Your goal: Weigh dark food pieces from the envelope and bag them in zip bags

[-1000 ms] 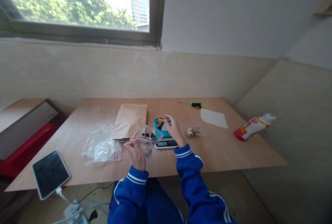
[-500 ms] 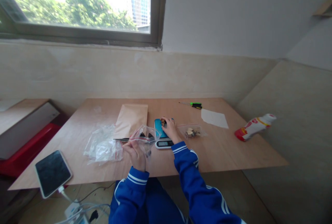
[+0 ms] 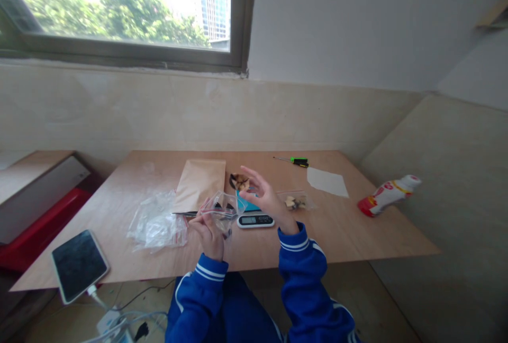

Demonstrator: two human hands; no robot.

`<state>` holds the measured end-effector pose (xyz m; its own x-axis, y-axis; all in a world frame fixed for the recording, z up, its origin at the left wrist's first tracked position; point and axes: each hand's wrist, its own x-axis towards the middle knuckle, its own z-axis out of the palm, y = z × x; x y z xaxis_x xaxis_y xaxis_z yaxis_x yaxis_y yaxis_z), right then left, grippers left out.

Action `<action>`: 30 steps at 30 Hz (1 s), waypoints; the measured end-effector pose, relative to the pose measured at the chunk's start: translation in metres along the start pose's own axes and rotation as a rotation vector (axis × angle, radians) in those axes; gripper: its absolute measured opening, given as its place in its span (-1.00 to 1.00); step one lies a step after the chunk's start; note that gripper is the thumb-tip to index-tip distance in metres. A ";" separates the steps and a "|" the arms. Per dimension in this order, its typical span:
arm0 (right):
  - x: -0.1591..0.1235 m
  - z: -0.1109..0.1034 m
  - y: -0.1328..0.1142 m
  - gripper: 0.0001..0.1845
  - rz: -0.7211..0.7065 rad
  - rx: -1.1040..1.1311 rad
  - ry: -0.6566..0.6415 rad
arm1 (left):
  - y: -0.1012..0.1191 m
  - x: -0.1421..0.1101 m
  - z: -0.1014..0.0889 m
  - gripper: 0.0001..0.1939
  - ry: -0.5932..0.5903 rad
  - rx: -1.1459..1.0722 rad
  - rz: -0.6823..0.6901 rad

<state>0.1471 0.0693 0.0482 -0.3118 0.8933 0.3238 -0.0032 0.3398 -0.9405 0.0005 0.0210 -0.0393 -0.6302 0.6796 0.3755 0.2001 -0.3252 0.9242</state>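
Note:
My left hand point(image 3: 209, 234) is closed on the edge of a clear zip-lock bag point(image 3: 234, 215), whose mouth gapes towards the scale; dark pieces show in or behind it. My right hand point(image 3: 265, 195) is raised over the kitchen scale point(image 3: 256, 220), thumb and fingers curved round a clump of brown-and-black dried pieces point(image 3: 239, 181). The clump is off the scale's blue plate point(image 3: 253, 206), up and to the left of the palm. Digits light the scale's display but are too small to read.
Several clear bags point(image 3: 159, 224) lie left of a brown paper bag point(image 3: 201, 184). A filled zip bag point(image 3: 296, 202), white paper point(image 3: 327, 181), screwdrivers point(image 3: 297, 161) and a red-white bottle point(image 3: 389, 196) are on the right. A charging tablet point(image 3: 80, 266) overhangs the front-left edge.
My right hand has lifted off the scale's plate, bringing the brown dried pieces up and slightly left. More of the scale shows. My left hand and its bag have barely moved.

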 end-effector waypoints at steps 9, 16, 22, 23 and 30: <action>-0.023 0.002 0.014 -0.46 0.079 -0.100 0.192 | -0.002 -0.002 0.003 -0.80 0.004 -0.060 0.003; -0.066 0.045 0.036 -0.18 0.241 0.059 0.190 | 0.000 -0.010 0.010 -0.81 0.058 -0.129 0.053; -0.062 0.068 0.022 -0.38 0.121 0.166 0.335 | 0.010 -0.025 0.000 -0.84 -0.328 -0.110 0.162; -0.062 0.065 0.019 -0.48 0.108 0.158 0.352 | 0.013 -0.023 -0.003 -0.81 -0.352 -0.109 0.171; -0.073 0.033 0.007 -0.73 0.068 0.074 0.384 | 0.031 0.003 -0.021 -0.63 -0.261 -0.118 -0.006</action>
<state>0.1387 -0.0037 0.0148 0.0645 0.9627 0.2627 -0.0677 0.2668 -0.9614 -0.0114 -0.0007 -0.0112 -0.4131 0.8232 0.3895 0.0987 -0.3848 0.9177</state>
